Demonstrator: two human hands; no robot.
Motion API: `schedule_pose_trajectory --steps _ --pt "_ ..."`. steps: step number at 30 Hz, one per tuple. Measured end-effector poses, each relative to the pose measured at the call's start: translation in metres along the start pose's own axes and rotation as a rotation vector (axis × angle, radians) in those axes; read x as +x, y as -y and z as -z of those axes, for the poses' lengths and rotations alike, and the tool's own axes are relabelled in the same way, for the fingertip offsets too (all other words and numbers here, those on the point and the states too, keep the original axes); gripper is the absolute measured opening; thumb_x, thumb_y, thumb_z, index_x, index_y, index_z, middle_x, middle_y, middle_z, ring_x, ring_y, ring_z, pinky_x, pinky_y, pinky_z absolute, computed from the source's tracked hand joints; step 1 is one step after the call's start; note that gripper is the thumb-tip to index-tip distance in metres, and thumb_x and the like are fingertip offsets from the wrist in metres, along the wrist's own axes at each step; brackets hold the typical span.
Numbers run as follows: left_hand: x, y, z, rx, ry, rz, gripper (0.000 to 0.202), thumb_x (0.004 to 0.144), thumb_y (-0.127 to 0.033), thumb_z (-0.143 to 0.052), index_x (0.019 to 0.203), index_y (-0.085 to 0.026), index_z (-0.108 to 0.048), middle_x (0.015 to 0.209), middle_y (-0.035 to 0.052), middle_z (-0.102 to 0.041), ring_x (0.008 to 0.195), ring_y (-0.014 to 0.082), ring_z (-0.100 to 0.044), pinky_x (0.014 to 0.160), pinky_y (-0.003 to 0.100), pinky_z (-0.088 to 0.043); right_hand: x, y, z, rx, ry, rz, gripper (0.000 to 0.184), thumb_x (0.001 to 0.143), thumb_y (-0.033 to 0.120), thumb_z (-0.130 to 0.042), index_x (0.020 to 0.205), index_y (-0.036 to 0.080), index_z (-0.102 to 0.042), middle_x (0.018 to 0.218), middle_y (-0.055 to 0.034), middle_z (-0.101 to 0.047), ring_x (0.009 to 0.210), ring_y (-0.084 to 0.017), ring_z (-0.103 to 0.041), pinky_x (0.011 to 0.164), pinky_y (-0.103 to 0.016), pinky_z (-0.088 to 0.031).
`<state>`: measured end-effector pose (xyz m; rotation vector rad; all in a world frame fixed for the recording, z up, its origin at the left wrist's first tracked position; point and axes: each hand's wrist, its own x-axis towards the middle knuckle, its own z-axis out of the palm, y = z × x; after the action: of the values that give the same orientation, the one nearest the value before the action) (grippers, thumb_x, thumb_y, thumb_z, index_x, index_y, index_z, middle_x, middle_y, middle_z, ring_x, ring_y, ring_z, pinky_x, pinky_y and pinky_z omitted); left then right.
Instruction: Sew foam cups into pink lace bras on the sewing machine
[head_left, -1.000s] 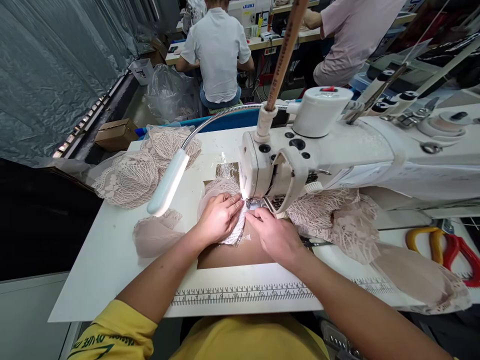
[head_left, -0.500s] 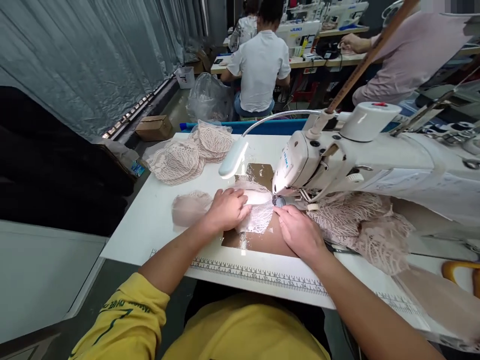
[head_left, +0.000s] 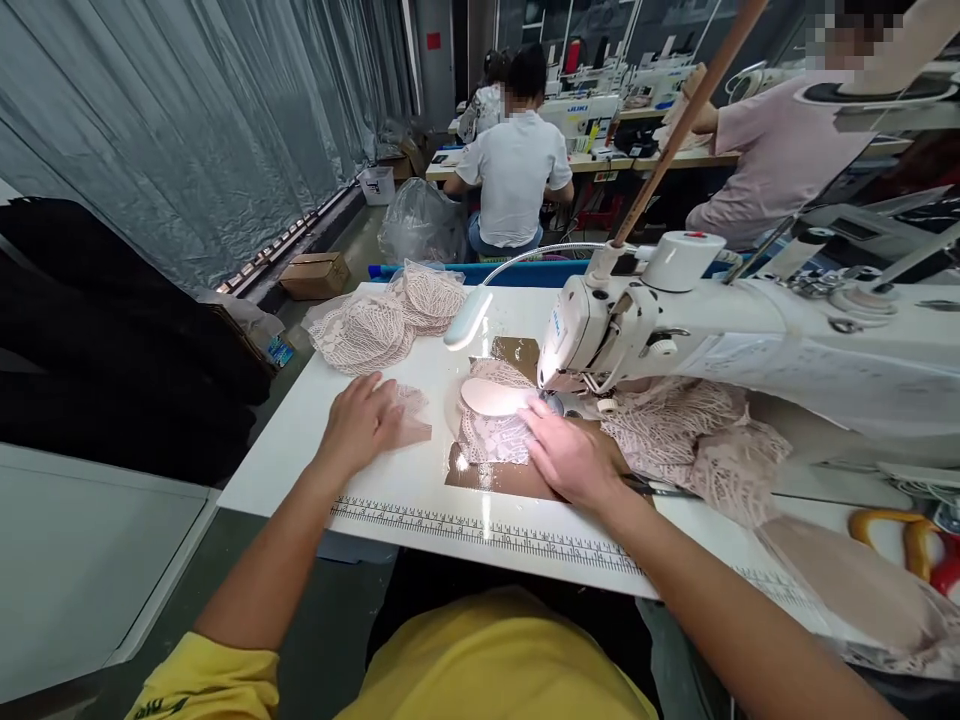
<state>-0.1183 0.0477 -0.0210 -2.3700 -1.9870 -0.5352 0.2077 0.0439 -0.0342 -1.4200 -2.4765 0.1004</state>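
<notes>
Centrally, a lace piece (head_left: pixel 491 445) lies on the sewing table (head_left: pixel 300 470) with a smooth pale pad (head_left: pixel 491 398) on it, the pad's right end under the head of a white sewing machine (head_left: pixel 574 330) at one o'clock. The right hand (head_left: pixel 570 455) is at three o'clock, fairly open, fingers stretched onto the right edge of pad and lace — pressing, it seems, rather than gripping. The left hand (head_left: pixel 360 425) is at nine o'clock, loosely curled over a sheer piece (head_left: pixel 415 410); whether it pinches it cannot be told.

To do this well, the right fingertips should probably keep both layers flat and level, clear of the stitching spot, so nothing slides while only one hand steadies them. The sheer piece looks prone to creasing — a light hold at its edge would likely suit it.

Further out, stacked lace pieces (head_left: pixel 367 330) sit at ten o'clock, a lamp (head_left: pixel 466 318) hangs near twelve, and a lace heap (head_left: pixel 697 440) lies at three.
</notes>
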Motion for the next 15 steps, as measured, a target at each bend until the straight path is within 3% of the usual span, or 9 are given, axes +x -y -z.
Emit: schedule_pose_trajectory --steps 3,6,10,12,15 --pt "0.000 0.022 -0.006 0.002 0.075 0.162 0.044 0.091 -0.041 -0.039 0.122 -0.014 -0.052 0.136 0.0159 -0.049 0.131 0.0319 -0.039 0.107 0.051 -0.034 0.013 0.012 0.006 -0.010 0.186 0.067 0.045 0.094 0.027 -0.040 0.135 0.011 -0.048 0.141 -0.0138 -0.050 0.113 -0.024 -0.059 0.090 -0.037 -0.049" --pt "-0.006 0.030 -0.007 -0.045 0.089 0.141 0.030 0.088 -0.037 -0.040 0.102 -0.017 -0.056 0.127 0.0140 -0.055 0.122 0.0291 -0.047 0.103 0.045 -0.038 0.029 0.025 0.008 -0.011 0.248 0.089 0.044 0.096 0.029 -0.035 0.135 0.013 -0.046 0.140 -0.0131 -0.051 0.107 -0.023 -0.062 0.084 -0.035 -0.050" --pt "-0.026 0.020 0.003 -0.124 0.067 0.176 0.017 0.087 -0.036 -0.042 0.083 -0.021 -0.049 0.081 0.0044 -0.059 0.082 0.0231 -0.056 0.074 0.035 -0.046 0.045 0.042 0.004 -0.009 0.239 0.112 0.043 0.096 0.031 -0.035 0.134 0.015 -0.047 0.142 -0.0146 -0.047 0.107 -0.022 -0.062 0.084 -0.035 -0.050" --pt "-0.040 0.012 0.007 -0.302 0.016 0.229 0.019 0.088 -0.038 -0.044 0.079 -0.022 -0.046 0.065 -0.0020 -0.047 0.064 0.0172 -0.049 0.062 0.028 -0.041 0.047 0.050 0.004 0.100 0.243 0.143 0.040 0.095 0.030 -0.038 0.130 0.016 -0.050 0.137 -0.0138 -0.051 0.103 -0.022 -0.063 0.084 -0.035 -0.050" --pt "-0.065 0.001 0.009 -0.670 -0.154 0.306 0.023 0.089 -0.042 -0.049 0.079 -0.021 -0.044 0.066 -0.0043 -0.041 0.059 0.0121 -0.042 0.056 0.023 -0.035 0.039 0.058 0.007 0.555 0.280 0.098 0.037 0.093 0.030 -0.042 0.125 0.016 -0.054 0.121 -0.0117 -0.060 0.094 -0.020 -0.064 0.080 -0.035 -0.052"
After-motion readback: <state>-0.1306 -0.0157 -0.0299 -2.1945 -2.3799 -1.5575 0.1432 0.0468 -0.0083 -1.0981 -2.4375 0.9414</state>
